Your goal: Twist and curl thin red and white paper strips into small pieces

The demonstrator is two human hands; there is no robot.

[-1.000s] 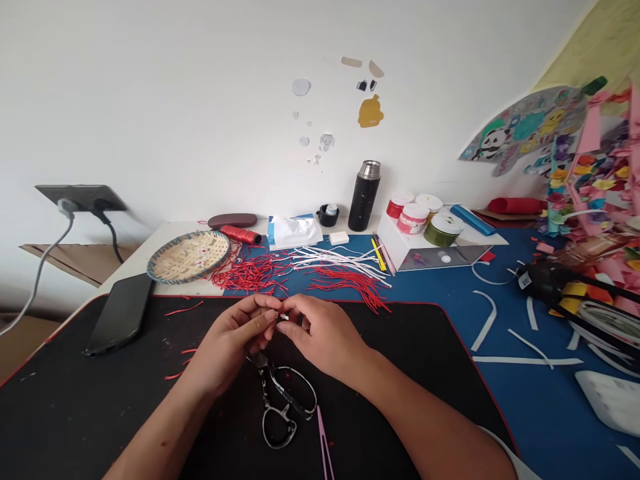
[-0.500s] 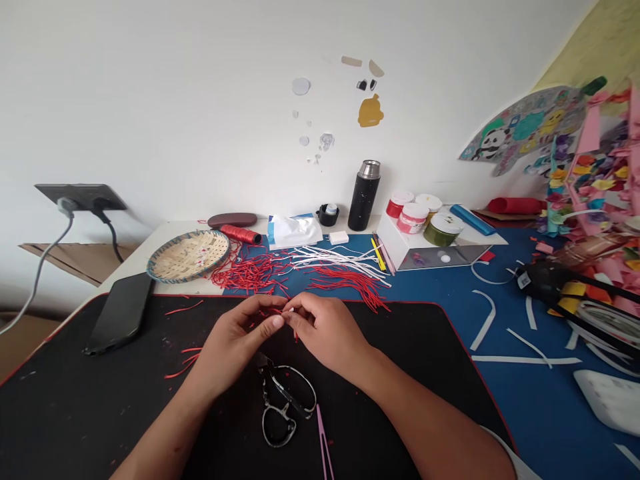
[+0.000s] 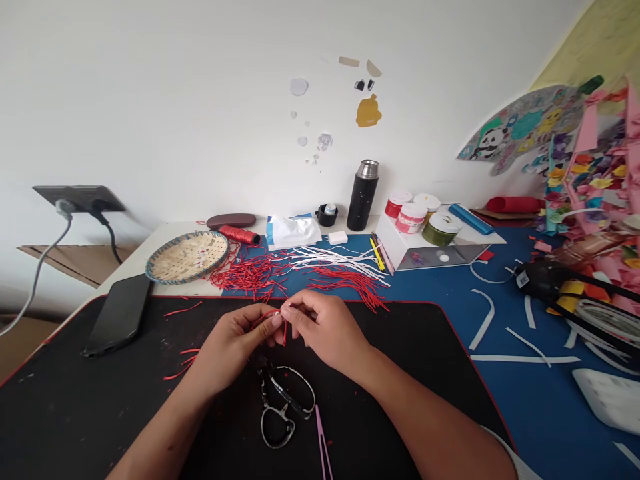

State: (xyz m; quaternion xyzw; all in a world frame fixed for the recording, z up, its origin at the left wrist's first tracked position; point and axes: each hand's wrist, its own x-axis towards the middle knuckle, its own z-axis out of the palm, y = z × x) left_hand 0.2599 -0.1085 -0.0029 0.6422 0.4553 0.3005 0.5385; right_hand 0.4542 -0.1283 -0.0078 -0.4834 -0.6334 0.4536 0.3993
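Note:
Above the black mat point(image 3: 400, 373), my left hand point(image 3: 245, 337) pinches a red cord point(image 3: 285, 331) between thumb and forefinger. My right hand point(image 3: 320, 323) meets it fingertip to fingertip, closed on the same cord. A tiny white bit shows where the fingertips meet; what it is I cannot make out. One end of the cord hangs down between the hands. Just below lie scissors point(image 3: 278, 427) with dark handles, their blades partly hidden by my left hand. Pink tweezers point(image 3: 323, 440) rest to their right.
Behind the hands lie red cords point(image 3: 250, 275), white cords point(image 3: 335, 260), a red thread spool point(image 3: 240, 235) and a woven basket point(image 3: 187, 259). A phone point(image 3: 117, 313) is at left. A black flask point(image 3: 363, 197) and several paint jars point(image 3: 443, 229) stand at the back. White strips point(image 3: 525, 359) lie at right.
The fingertips have shifted slightly, and more of the red cord now shows between them, looped with an end hanging down. The view has moved very slightly; the table things have stayed put.

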